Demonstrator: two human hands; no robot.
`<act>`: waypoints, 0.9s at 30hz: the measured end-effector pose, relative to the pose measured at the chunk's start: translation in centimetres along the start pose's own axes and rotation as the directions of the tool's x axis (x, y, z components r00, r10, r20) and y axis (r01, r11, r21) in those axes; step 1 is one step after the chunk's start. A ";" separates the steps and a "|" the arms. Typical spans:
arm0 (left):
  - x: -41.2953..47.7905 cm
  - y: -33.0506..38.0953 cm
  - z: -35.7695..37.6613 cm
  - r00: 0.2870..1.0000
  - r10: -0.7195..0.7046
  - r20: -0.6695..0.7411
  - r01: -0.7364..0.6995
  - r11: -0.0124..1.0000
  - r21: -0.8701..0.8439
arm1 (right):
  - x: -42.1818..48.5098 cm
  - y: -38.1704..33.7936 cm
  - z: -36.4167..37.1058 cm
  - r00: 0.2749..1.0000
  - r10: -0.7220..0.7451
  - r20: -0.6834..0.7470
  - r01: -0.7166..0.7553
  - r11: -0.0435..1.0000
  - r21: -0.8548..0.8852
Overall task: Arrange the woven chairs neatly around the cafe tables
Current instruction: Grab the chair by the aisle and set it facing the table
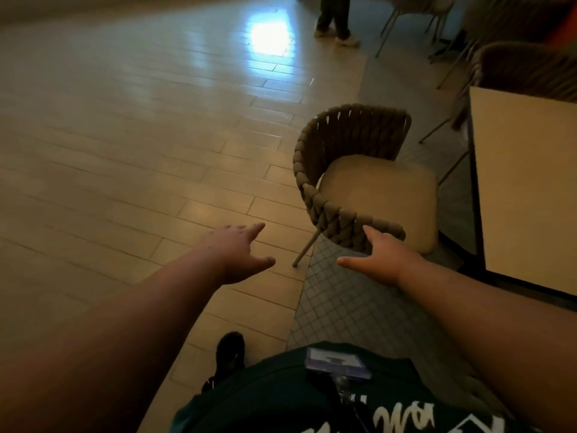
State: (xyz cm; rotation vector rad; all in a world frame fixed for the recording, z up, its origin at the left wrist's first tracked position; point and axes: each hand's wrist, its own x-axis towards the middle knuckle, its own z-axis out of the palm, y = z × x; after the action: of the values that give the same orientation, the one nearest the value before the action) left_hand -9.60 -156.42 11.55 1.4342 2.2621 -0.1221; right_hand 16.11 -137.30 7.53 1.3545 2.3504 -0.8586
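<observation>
Fingers of my right hand [385,259] are spread, their tips touching the near rim of the woven chair [352,170] at the centre right of the frame, thumb pointing left; they rest against the weave and are not closed round it. My left hand [239,253] is open too, fingers apart, over the plank floor [125,151] just left of the chair and touching nothing.

No container shows anywhere in the frame. The chair's curved shell holds only its pale seat cushion [381,195].

That shell is made of thick brown rope bands wrapped over a frame, with gaps between the bands in the back. The open front of the seat faces right, towards the cafe table [527,182], and one thin metal leg [307,246] slants down to the seam where the planks meet a strip of small diamond-pattern tiles [337,304].

The table's pale top has a dark edge; its left edge runs just beside the cushion. A second woven chair [527,70] stands behind the table in the upper right. Left of the chair the floor is wide open up to a bright window glare [270,35] at the top centre, where another person's legs [335,18] stand.
</observation>
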 end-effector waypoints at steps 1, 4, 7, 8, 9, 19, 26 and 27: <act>1.5 -1.3 -0.8 1.000 0.013 -0.004 -0.013 1.000 0.007 | 1.2 -0.9 -0.1 1.000 0.023 -0.019 -0.023 1.000 0.000; 6.9 -5.1 -3.6 0.997 0.081 -0.004 -0.080 0.992 0.100 | 5.0 -3.9 -0.4 0.989 0.118 -0.087 -0.114 0.992 0.058; 11.7 -8.3 -6.3 0.990 0.139 0.019 -0.141 0.977 0.158 | 7.6 -7.5 -0.3 0.975 0.197 -0.105 -0.184 0.976 0.118; 13.7 -9.1 -7.5 0.984 0.175 0.035 -0.179 0.967 0.179 | 8.6 -8.6 -0.4 0.966 0.232 -0.109 -0.215 0.965 0.150; 15.1 -9.6 -8.3 0.979 0.197 0.046 -0.202 0.962 0.182 | 9.1 -9.5 -0.6 0.961 0.256 -0.110 -0.236 0.958 0.163; 33.7 -7.2 -14.2 0.897 0.418 0.146 -0.442 0.852 0.281 | 17.8 -9.4 -3.6 0.888 0.456 -0.061 -0.431 0.872 0.233; 45.9 -5.2 -18.4 0.825 0.527 0.201 -0.563 0.740 0.367 | 25.5 -8.3 -6.5 0.844 0.537 -0.006 -0.510 0.805 0.304; 47.6 -4.7 -19.2 0.817 0.535 0.214 -0.575 0.731 0.367 | 26.3 -8.3 -7.1 0.836 0.549 -0.006 -0.519 0.795 0.314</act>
State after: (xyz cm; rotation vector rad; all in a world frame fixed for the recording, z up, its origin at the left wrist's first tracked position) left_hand -36.86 -112.90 7.85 2.2251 1.6856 -0.4933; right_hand -4.18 -118.12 2.21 2.0921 1.7662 -1.0026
